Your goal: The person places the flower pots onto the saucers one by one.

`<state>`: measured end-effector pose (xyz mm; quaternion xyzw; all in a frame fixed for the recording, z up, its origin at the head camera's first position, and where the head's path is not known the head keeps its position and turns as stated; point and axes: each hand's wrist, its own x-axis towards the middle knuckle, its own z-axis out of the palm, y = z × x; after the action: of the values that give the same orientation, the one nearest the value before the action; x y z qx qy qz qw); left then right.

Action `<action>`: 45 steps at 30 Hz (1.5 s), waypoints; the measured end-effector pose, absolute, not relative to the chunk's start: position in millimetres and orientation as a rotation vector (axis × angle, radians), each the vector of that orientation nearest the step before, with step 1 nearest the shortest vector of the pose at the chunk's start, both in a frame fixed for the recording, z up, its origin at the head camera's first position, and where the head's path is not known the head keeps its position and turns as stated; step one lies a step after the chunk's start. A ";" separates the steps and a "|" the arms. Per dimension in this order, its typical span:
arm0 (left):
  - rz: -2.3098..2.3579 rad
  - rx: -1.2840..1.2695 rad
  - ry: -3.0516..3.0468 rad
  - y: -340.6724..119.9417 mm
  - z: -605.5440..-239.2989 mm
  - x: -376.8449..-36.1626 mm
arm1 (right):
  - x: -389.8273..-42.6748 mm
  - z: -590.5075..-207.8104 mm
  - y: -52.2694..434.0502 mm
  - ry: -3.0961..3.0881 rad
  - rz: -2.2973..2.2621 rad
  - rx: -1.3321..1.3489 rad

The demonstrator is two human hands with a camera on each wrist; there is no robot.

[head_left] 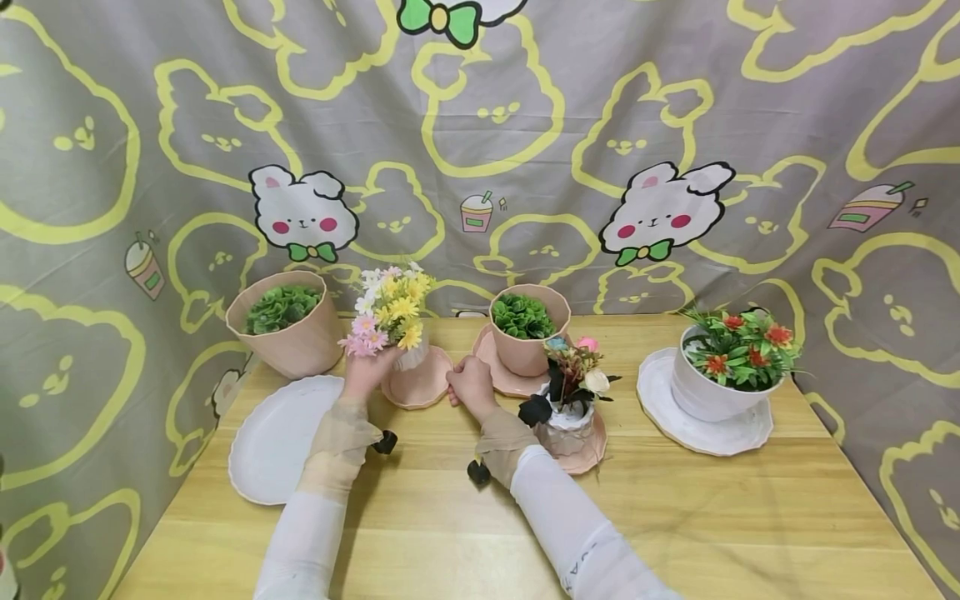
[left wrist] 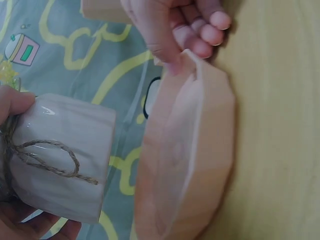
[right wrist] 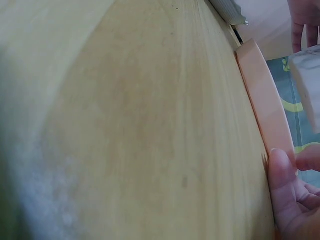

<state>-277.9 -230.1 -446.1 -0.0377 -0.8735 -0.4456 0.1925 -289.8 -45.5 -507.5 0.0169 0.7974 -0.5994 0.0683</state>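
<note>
My left hand (head_left: pixel 369 372) grips a small white pot (left wrist: pixel 62 155) with a twine bow round it. Pink, white and yellow flowers (head_left: pixel 390 308) fill that pot. In the left wrist view the pot is held apart from a pink saucer (left wrist: pixel 215 135), over its inner side. My right hand (head_left: pixel 472 385) pinches the rim of this saucer between thumb and fingers; the right wrist view shows the saucer (right wrist: pixel 267 95) standing on the table with the thumb against its outer wall.
A white plate (head_left: pixel 262 450) and a pink pot (head_left: pixel 300 337) with green leaves stand left. Behind my right hand is another leafy pink pot (head_left: pixel 521 354). Near my right forearm stands a small white flower pot (head_left: pixel 566 437); farther right, a larger white pot (head_left: pixel 708 387) sits on a white saucer.
</note>
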 end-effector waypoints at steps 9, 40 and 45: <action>-1.212 -0.134 -2.478 -229.1 -456.1 -271.1 | -289.5 -506.1 -45.4 2.402 -1.807 0.063; -1.164 -0.100 -2.564 -219.1 -485.9 -257.5 | -288.4 -507.5 -45.0 2.359 -1.843 0.062; -1.162 -0.091 -2.580 -219.2 -487.8 -258.4 | -290.2 -508.5 -45.6 2.374 -1.829 0.058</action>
<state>-258.4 -219.2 -487.8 -0.0319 -0.9004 -0.4055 0.1546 -290.2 -45.6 -508.5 0.0194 0.7899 -0.6086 0.0723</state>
